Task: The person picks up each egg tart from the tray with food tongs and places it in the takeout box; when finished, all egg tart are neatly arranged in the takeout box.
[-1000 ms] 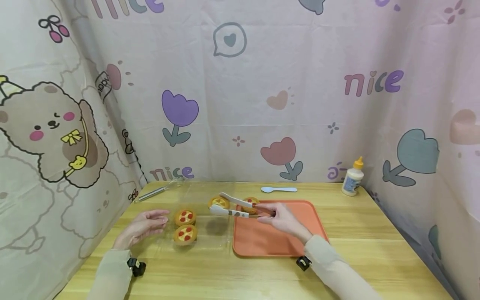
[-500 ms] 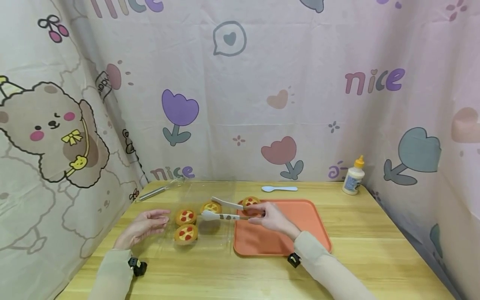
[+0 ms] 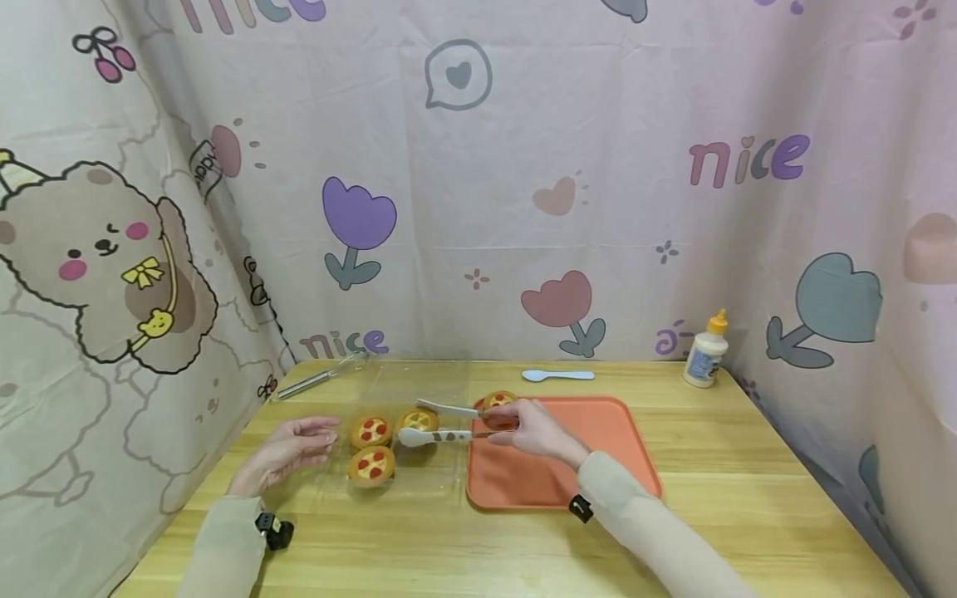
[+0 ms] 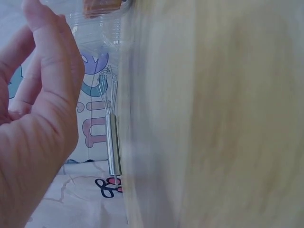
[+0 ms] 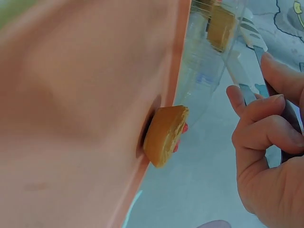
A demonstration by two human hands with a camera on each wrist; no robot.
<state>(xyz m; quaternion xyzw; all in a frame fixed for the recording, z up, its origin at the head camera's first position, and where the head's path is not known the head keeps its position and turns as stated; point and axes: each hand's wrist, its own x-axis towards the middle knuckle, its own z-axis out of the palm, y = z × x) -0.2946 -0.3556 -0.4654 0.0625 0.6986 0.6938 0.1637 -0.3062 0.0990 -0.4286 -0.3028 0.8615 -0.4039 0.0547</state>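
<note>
My right hand (image 3: 534, 428) grips a pair of tongs (image 3: 444, 436), with white tips and darker handles. Between the tong arms is a tart with a yellow topping (image 3: 417, 420), over the clear plastic box (image 3: 458, 469). Two red-dotted tarts, a rear one (image 3: 371, 431) and a front one (image 3: 371, 467), sit in the box's left side. Another red-dotted tart (image 5: 166, 135) sits at the back left corner of the orange tray (image 3: 553, 473), partly hidden by my right hand in the head view. My left hand (image 3: 295, 448) hovers left of the box, fingers loosely bent, holding nothing.
The clear lid (image 3: 414, 378) of the box stands raised behind it. A whisk (image 3: 306, 384) lies at the back left of the table (image 3: 449, 556). A light spoon (image 3: 557, 375) lies behind the tray, and a glue bottle (image 3: 705, 353) with a yellow cap stands at the back right.
My right hand has moved left with the tongs, bringing the yellow-topped tart left and nearer to the two tarts in the box. My left hand has stayed in place.
</note>
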